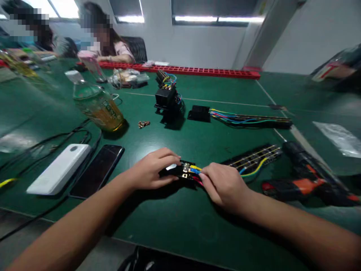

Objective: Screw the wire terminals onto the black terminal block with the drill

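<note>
- Green desk (175, 222) fills most of the view; its far edge is lined by a red slotted rail (183, 70), with a person (124, 56) seated beyond it, and its near edge runs slantwise at lower left.
- Black module (176, 172) is the thing in hand: it lies low over the middle of the near half of the desk, between the two hands, its brass terminals turned right.
- Left hand (158, 167) grips the module from its left end, thumb on the near side and fingers on the far side, pressed against it.
- Right hand (225, 184) pinches the coloured wires (195, 169) between thumb and forefinger, just beside the terminals; the other fingers are curled in.
- Wired strip (254, 158) lies just beyond the right hand, which hides where its wires lead; an orange-and-black power tool (304, 188) bounds that side.
- Dark phone (97, 171) and white power bank (59, 169) lie side by side, near the left forearm, limiting room there.
- Open green surface stretches from the hands toward the near edge, and another stretch lies beyond the hands, up to the small screw pile (143, 124) and the dark block assembly (166, 97).
- Tilted-looking bottle (104, 113) stands left of the screws.
</note>
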Available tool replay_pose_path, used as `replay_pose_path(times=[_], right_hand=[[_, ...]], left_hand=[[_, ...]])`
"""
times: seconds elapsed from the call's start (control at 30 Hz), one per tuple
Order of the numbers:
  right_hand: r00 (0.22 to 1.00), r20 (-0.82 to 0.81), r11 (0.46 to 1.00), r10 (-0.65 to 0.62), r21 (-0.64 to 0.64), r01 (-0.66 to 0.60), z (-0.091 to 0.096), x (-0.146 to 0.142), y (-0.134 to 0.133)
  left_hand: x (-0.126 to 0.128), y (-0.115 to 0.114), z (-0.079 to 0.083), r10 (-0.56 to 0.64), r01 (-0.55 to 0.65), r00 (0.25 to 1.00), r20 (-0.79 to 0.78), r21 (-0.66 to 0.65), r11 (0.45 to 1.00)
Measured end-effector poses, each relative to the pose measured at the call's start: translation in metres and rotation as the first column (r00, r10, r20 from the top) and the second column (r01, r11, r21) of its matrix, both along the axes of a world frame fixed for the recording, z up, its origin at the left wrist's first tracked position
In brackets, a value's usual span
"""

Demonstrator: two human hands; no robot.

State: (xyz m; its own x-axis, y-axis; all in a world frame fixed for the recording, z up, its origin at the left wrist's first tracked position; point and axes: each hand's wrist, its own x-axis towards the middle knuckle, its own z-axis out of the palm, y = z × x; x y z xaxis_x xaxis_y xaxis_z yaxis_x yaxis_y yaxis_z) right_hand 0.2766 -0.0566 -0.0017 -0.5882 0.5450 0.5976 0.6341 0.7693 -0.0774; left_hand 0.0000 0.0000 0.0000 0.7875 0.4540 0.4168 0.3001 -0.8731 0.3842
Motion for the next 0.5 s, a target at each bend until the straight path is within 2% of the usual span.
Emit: replay_pose_path(times=[0.23, 0.5], right_hand=[[1.0, -0.005, 0.999, -0.009, -0.033, 0.009, -0.0003, 0.0016, 0.0015], [1.0, 0.002, 0.999, -0.016, -0.031, 0.016, -0.0001, 0.0001, 0.0004]], left_hand=[[0.0003, 0.0, 0.0029, -0.04, 0.039, 0.998, 0.041, 0.022, 0.999], [0.0, -0.0001, 0.0023, -0.027, 0.024, 0.999, 0.033, 0.078, 0.997]])
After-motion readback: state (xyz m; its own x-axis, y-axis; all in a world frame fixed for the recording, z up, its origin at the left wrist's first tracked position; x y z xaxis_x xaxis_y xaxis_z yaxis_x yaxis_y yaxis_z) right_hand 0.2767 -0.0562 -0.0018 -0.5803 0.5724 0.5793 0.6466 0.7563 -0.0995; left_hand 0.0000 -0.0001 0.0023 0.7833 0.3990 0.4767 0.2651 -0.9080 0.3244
